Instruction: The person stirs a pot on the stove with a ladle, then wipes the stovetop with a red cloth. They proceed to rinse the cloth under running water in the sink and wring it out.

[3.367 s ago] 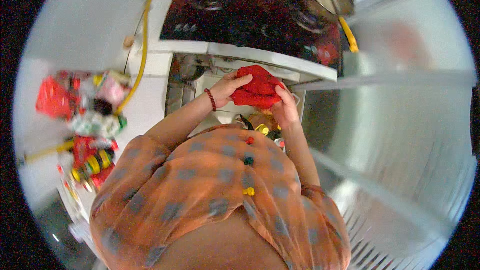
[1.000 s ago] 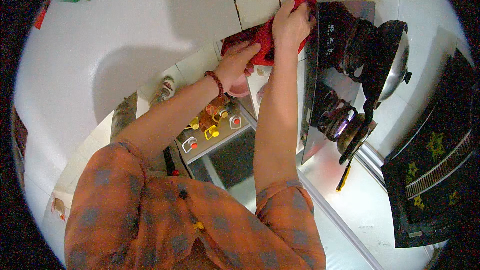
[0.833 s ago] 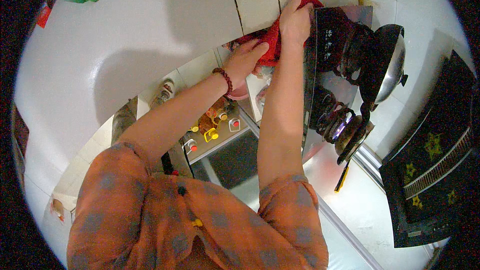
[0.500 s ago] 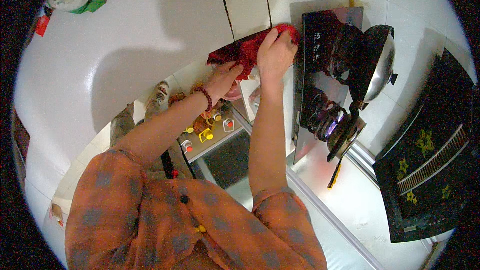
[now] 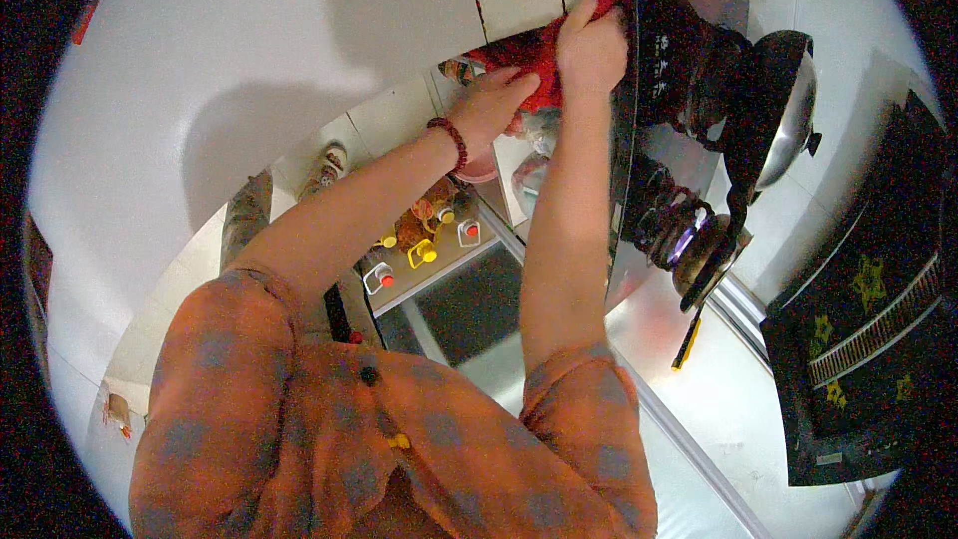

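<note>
A crumpled red bag (image 5: 544,58), which looks like thin plastic, is between my two hands beside the stove's left edge. My right hand (image 5: 594,52) is closed over its upper right end. Lower down and to the left, my left hand (image 5: 491,108), with a dark red bead bracelet at the wrist, grips the near side of the bag with fingers together. Parts of my fingertips are hidden by the red folds. Just below the bag are a clear plastic wrapping (image 5: 539,130) and a pink bowl (image 5: 479,168), partly covered by my left hand.
Right of my hands, the black stove (image 5: 649,65) carries a wok with a silver lid (image 5: 788,120). A bluish flame (image 5: 684,245) shows at the nearer burner, beside a pan (image 5: 714,265). Several capped jugs (image 5: 423,253) stand below my left forearm. A black flowered panel (image 5: 838,349) is at far right.
Both hands and the red bag have shifted up and right in the picture, along with the stove as the view moved. My left hand sits closer to the right one, both still gripping.
</note>
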A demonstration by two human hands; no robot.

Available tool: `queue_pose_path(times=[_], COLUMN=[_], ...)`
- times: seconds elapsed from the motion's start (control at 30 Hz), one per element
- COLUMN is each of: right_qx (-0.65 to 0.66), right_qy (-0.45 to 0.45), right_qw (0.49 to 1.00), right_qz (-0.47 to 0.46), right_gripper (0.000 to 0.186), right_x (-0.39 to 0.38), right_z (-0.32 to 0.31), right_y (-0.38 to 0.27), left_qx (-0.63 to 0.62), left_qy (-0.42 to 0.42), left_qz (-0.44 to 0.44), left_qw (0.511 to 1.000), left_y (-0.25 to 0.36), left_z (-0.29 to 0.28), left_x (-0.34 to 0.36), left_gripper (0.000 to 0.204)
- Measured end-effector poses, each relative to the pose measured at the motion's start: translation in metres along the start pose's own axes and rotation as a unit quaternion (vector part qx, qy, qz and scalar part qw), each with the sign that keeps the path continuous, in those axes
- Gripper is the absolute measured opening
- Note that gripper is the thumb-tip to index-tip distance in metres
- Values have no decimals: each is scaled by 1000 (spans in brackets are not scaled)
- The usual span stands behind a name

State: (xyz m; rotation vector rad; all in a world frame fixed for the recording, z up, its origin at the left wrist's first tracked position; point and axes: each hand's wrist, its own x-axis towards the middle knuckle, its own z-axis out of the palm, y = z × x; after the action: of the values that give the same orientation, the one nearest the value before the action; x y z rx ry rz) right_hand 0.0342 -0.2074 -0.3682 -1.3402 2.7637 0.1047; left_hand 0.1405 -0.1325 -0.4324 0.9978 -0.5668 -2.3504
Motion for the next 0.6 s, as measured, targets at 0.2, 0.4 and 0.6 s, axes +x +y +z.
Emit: queue_pose_path(times=[0.2,0.4,0.6], right_qx=[-23,-29,14], right_qy=[139,71,118], right_qw=[990,997,990], right_qz=[-25,-10,-77], right_gripper=[52,45,50], right_x=[-94,-61,-12], right_z=[31,17,13], right_y=[80,63,10], left_qx=[48,-60,189], left_qy=[5,-32,-68], left_qz=[-71,-106,117], left_qw=[996,992,973], left_y=[-27,-28,-42], left_z=[-22,-19,-25], left_x=[-46,-54,-14], left_gripper=[28,26,17])
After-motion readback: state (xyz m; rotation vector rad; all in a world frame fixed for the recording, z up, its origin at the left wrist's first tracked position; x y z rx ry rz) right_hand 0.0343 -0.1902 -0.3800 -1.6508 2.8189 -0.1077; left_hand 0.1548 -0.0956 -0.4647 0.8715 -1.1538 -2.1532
